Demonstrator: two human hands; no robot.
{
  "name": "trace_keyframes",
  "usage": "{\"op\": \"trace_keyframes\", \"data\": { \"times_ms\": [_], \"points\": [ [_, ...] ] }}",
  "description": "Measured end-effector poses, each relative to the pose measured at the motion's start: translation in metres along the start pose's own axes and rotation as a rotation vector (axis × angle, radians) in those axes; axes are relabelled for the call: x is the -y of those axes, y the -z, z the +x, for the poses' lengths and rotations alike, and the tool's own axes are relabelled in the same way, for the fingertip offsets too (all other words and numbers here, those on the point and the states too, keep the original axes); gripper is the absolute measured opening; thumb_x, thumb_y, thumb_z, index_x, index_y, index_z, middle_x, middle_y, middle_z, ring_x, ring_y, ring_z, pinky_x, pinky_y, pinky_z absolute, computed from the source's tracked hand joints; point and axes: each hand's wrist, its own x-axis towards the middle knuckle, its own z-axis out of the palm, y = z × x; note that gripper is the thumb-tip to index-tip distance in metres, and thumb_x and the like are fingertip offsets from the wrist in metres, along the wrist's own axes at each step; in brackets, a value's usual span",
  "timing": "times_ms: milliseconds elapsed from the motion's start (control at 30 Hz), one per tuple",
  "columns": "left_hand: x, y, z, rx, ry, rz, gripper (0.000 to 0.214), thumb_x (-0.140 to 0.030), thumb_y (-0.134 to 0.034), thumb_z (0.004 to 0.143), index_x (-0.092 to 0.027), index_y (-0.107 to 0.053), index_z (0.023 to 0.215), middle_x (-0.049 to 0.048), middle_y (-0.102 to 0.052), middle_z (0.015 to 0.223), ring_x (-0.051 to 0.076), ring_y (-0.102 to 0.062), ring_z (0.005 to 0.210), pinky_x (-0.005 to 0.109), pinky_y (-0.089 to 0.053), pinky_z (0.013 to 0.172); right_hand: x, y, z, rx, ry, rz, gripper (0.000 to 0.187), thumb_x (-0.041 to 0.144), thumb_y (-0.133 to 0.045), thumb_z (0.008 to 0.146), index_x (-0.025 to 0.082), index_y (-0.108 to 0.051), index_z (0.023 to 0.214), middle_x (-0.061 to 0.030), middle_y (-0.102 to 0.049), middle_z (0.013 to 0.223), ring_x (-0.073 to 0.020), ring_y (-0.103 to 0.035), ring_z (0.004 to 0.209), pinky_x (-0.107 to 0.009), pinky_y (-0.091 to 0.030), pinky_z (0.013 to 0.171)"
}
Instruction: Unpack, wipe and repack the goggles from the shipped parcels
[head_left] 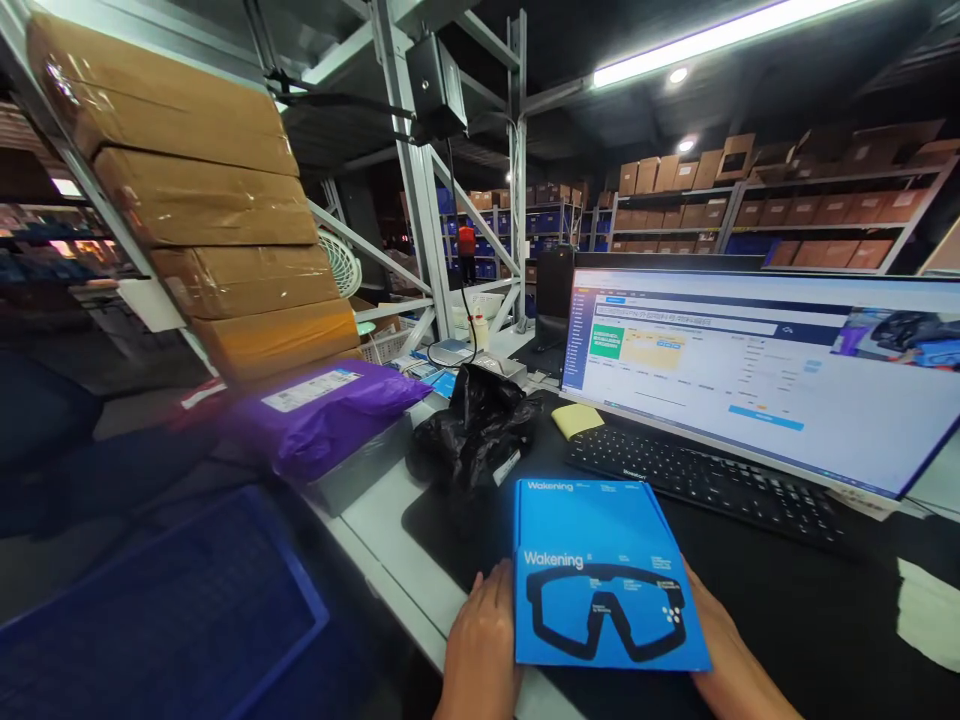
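A blue cardboard box (585,525), printed "Wakening" with a picture of sports glasses, is held between my two hands over the black desk mat. My left hand (486,635) presses along its left side, fingers mostly behind the edge. On the right side my right hand (724,640) grips it, its fingers largely hidden by the box. Just beyond the box lies a crumpled black plastic bag (480,425) with a small white label. A black keyboard (697,480) sits behind and to the right, below the lit monitor (675,350).
Left of the bag, a purple plastic mailer (337,410) lies at the desk edge, beside stacked brown cartons (240,215). A blue crate (172,610) stands lower left. Yellow paper (577,420) touches the keyboard area; pale paper (930,610) lies right. A person (466,250) stands far back.
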Motion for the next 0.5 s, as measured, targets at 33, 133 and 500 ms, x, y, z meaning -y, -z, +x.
{"op": "trace_keyframes", "data": {
  "times_ms": [33,133,500],
  "points": [
    [0.002,0.003,0.002,0.012,-0.038,0.025,0.072,-0.022,-0.061,0.081,-0.022,-0.043,0.151,0.0173,-0.054,0.145,0.041,-0.046,0.138,0.060,-0.024,0.120,0.005,0.006,0.000,0.011,0.011,-0.046,0.070,0.059,-0.064,0.078,0.041,-0.051,0.144,0.0052,-0.047,0.152,-0.0393,-0.033,0.146,-0.060,-0.031,0.118],
    [0.005,0.029,0.011,0.210,-0.108,0.020,0.101,-0.019,-0.067,0.076,-0.026,-0.012,0.160,0.0154,-0.034,0.159,0.039,-0.035,0.145,0.064,-0.021,0.119,0.022,0.042,0.001,0.147,0.015,-0.178,0.078,0.052,-0.077,0.071,0.035,-0.054,0.144,-0.0007,-0.042,0.156,-0.0391,-0.031,0.146,-0.056,-0.022,0.122],
    [-0.036,0.061,0.086,0.465,-0.257,-0.064,0.134,-0.046,-0.095,0.046,-0.031,-0.023,0.158,0.0132,0.001,0.168,0.043,-0.008,0.152,0.060,-0.017,0.120,0.042,0.059,0.044,0.360,0.191,-0.043,0.160,0.059,-0.090,0.050,0.019,0.022,0.156,-0.0254,-0.015,0.164,-0.0372,-0.026,0.149,-0.055,-0.019,0.118]
  ]
}}
